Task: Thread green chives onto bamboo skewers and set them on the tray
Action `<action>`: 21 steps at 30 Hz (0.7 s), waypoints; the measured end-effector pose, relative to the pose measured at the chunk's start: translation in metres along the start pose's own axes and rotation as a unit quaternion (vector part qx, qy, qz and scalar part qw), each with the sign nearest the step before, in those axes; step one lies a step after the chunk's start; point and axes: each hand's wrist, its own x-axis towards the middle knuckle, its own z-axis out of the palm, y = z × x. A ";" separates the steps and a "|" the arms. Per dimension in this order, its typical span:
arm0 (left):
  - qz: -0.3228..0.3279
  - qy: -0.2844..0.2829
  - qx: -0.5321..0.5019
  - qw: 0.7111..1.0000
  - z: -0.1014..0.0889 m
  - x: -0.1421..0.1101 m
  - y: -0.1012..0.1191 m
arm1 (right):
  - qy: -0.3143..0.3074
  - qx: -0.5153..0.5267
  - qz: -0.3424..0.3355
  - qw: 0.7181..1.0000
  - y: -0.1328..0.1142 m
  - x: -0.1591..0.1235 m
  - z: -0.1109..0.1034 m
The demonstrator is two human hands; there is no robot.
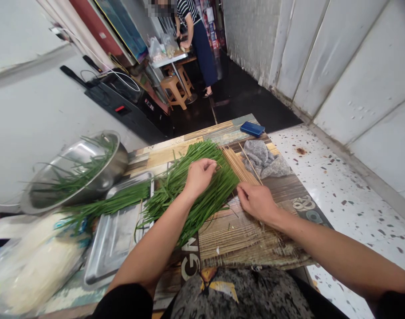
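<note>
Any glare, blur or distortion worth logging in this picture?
Head view: pale sheen on the steel bowl and metal tray; head view: scene tilted, wide-angle stretch toward the edges; head view: chives fairly crisp, distant person softer, with a pixelated patch over the head.

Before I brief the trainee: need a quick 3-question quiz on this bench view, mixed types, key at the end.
1. Multiple choice: which of these is the right hand nearest to?
A) bowl
B) sticks
C) blue box

2. True or false: the cloth lies in the bowl.

3. Fill in: the left hand is over a pile of ____.

Key:
1. B: the hand is right by the lower ends of the sticks.
2. False: the cloth lies on the table.
3. Greens.
</note>
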 end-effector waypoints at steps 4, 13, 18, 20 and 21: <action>0.015 0.008 0.043 0.999 0.000 -0.003 0.005 | -0.004 0.001 0.004 1.000 -0.001 0.000 0.000; 0.005 -0.029 0.003 1.000 -0.007 -0.009 0.005 | -0.009 0.011 0.007 1.000 -0.001 0.000 -0.001; -0.052 -0.075 -0.044 0.995 -0.014 -0.004 -0.001 | 0.005 0.009 0.007 1.000 0.000 0.000 0.001; -0.059 -0.116 -0.044 0.990 -0.016 -0.003 0.001 | 0.014 0.011 0.001 1.000 0.001 0.000 0.002; -0.063 -0.132 -0.046 0.988 -0.016 -0.002 0.002 | 0.018 0.014 -0.003 1.000 0.001 -0.001 0.002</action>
